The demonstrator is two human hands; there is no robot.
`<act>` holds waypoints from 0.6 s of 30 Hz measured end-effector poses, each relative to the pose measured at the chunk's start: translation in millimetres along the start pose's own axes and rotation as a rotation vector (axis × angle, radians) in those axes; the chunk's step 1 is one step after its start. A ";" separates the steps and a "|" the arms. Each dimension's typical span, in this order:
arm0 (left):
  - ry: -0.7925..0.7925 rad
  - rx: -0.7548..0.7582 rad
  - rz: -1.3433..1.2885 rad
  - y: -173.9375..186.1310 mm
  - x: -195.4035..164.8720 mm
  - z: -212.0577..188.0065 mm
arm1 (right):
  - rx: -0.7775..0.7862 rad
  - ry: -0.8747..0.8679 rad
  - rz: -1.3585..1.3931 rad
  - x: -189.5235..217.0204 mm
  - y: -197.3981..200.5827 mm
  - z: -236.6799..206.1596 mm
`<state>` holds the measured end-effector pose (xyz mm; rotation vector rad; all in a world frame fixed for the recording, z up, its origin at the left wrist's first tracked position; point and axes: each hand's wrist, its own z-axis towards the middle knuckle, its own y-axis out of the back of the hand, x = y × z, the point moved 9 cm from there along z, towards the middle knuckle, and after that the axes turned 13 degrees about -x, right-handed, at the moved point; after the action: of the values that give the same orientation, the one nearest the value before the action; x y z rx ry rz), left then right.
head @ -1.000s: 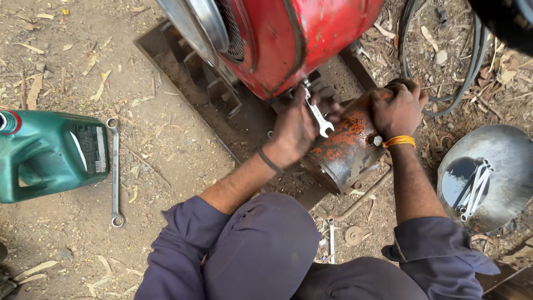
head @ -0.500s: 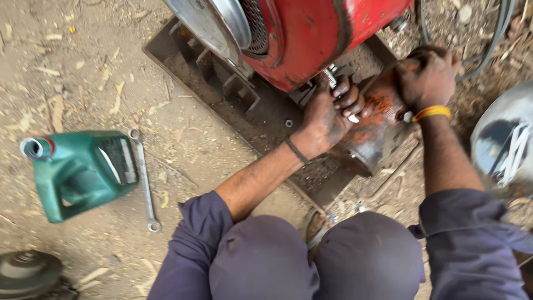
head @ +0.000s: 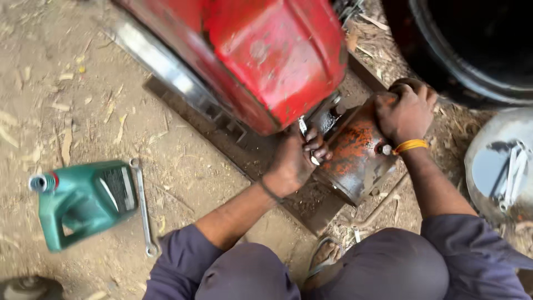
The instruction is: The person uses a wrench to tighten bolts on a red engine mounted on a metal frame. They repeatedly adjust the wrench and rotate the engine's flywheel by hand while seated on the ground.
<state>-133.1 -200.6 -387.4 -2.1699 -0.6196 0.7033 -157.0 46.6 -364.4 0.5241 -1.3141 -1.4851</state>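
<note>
Head view, looking down at the ground.

Left hand (head: 294, 161): fingers curled shut around a small metal spanner (head: 302, 126), of which only the upper tip shows above the knuckles. The hand sits at the gap between the red engine housing (head: 277, 55) and the rusty orange cylinder (head: 358, 153). A dark band circles the left wrist.

Right hand (head: 405, 111): palm down, fingers wrapped over the far end of the rusty orange cylinder, gripping it. A yellow bracelet (head: 411, 145) sits on this wrist.

The cylinder lies tilted, its open end facing the person, its far end up against the red housing. Both rest on a dark metal base frame (head: 222, 130) set on bare dirt strewn with dry leaves.

Left of the frame, well apart from the hands: a green plastic oil jug (head: 83, 203) on its side, with a long combination spanner (head: 143, 208) lying just beside it on the dirt.

Right edge: a grey metal bowl (head: 488, 172) holding a few spanners. Top right: a large black tyre (head: 472, 44).

Dark blue trouser knees (head: 388, 266) fill the bottom.
</note>
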 end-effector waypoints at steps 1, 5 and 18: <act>-0.002 -0.034 -0.052 -0.1 5.4 -0.8 | 0.011 0.015 -0.006 2.1 -0.9 -0.1; 0.079 -0.093 -0.163 -2.7 41.0 -5.4 | 0.030 0.048 -0.025 5.5 -1.0 0.1; -0.393 -0.190 -0.023 -1.9 30.4 33.8 | 0.228 0.081 -0.221 5.8 -9.2 5.9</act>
<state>-133.3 -163.3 -413.5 -2.2054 -0.9453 1.1109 -167.8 42.9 -369.1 0.8923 -1.4045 -1.4820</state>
